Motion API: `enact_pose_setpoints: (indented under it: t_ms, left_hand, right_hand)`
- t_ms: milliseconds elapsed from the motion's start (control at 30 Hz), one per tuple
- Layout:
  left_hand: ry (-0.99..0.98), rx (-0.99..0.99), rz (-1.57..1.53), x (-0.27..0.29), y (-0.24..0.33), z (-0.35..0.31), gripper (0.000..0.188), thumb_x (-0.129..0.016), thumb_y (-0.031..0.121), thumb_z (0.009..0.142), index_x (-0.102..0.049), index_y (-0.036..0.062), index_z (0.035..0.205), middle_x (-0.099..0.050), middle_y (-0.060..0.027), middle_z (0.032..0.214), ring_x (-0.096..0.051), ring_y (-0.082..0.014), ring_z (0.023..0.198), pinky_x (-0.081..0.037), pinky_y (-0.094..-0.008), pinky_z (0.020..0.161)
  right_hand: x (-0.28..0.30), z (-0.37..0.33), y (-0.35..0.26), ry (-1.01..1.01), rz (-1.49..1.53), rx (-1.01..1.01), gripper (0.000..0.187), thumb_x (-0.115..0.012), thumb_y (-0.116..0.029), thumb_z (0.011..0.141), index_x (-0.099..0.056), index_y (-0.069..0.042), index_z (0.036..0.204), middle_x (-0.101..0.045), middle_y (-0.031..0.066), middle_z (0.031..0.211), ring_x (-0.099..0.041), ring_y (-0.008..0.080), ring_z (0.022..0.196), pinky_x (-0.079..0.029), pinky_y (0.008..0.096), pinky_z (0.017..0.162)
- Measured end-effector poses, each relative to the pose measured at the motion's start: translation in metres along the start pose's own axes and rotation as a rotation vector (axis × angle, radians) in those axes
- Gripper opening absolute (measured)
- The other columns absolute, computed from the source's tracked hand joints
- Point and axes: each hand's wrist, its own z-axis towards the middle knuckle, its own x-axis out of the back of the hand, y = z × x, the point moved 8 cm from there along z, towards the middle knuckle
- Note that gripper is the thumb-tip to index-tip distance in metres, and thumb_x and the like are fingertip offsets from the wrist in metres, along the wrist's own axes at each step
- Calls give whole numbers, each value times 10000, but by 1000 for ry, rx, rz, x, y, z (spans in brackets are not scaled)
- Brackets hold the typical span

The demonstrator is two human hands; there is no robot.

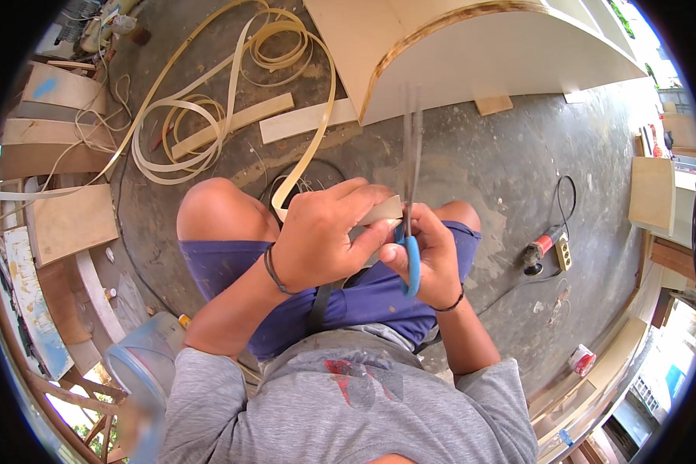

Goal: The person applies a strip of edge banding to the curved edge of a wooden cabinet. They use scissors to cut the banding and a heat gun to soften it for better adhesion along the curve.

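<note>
My left hand (322,230) pinches the end of a cream edge-banding strip (383,209) between thumb and fingers, above my lap. From behind this hand the strip runs out to loose loops (179,172) on the floor. My right hand (435,261) is closed round the blue handles of a pair of scissors (412,267). Their blades point away from me and look blurred, so I cannot tell how far apart they are. The strip's end lies right beside the scissors, close to the pivot.
A pale cabinet panel with a curved brown edge (448,17) stands ahead. Wooden offcuts (301,120) lie before it. To the right are a red power tool (545,241) and a power strip (564,252) with cords. A clear bucket (143,352) and stacked boards (73,220) stand left.
</note>
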Motion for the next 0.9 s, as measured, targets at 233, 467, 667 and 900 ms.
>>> enact_pose_setpoints:
  t_ms: [233,467,667,900]
  left_hand:
    - [92,-28,-100,6,-5,-1,248,-729,24,792,-638,-33,1015,-654,-134,820,-646,-211,680,-509,-292,592]
    - [65,-8,-86,6,-3,0,228,-712,15,796,-636,-19,1008,-644,-116,804,-645,-206,676,-494,-289,579]
    - [40,0,-68,7,-5,-2,224,-699,-5,787,-634,-17,1000,-626,-113,786,-637,-222,668,-486,-294,575]
    - [3,2,-62,5,-6,-4,214,-692,8,793,-637,-13,999,-634,-116,811,-646,-240,683,-503,-305,588]
  right_hand:
    - [12,-4,-7,-12,57,-88,688,-817,-423,785,-513,10,1224,-589,51,905,-571,133,850,-473,266,768]
    - [0,-11,0,-161,-30,-113,603,-850,-365,754,-577,6,1142,-590,37,797,-574,111,739,-467,255,669]
    - [-1,-7,-5,-182,-135,-88,637,-849,-409,741,-574,13,1130,-590,55,783,-576,117,711,-463,258,643]
    - [1,-6,-5,-186,-202,-66,573,-844,-390,752,-588,13,1069,-575,39,718,-562,112,645,-443,258,588]
